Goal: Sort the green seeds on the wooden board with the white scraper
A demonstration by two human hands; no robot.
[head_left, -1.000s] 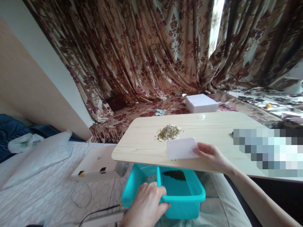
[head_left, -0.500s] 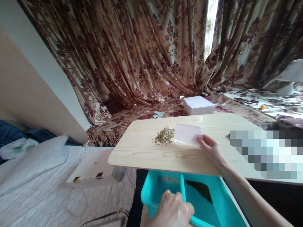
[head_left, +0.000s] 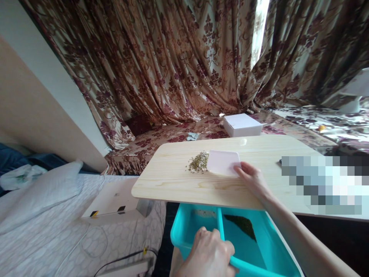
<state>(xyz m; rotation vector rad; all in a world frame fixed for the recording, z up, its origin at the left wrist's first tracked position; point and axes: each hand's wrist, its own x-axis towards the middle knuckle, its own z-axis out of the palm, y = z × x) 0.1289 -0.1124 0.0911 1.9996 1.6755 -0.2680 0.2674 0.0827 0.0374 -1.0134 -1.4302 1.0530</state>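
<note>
My right hand point(head_left: 251, 176) pinches the right edge of a thin white plastic scraper point(head_left: 224, 163). The scraper's left edge touches a loose pile of green and pale mixed grains point(head_left: 198, 162) on the light wooden tabletop point(head_left: 170, 184). Below the table's front edge sits a turquoise divided bin point(head_left: 180, 223), and my left hand point(head_left: 208, 250) is closed on its near rim by the divider, fingertips hidden. Dark green grains point(head_left: 242, 225) lie in the bin's right compartment, and a few pale grains point(head_left: 205, 212) show at the back of the left one.
A white box point(head_left: 242, 125) stands on the flowered ledge behind the table. Pixelated items point(head_left: 319, 184) cover the table's right side. On the bed at left lie a flat white carton point(head_left: 115, 198), a pillow point(head_left: 57, 184) and cables point(head_left: 121, 259).
My right hand has slid the scraper slightly left, against the grain pile, which looks a little narrower. My left hand stays on the bin. The view has shifted slightly.
</note>
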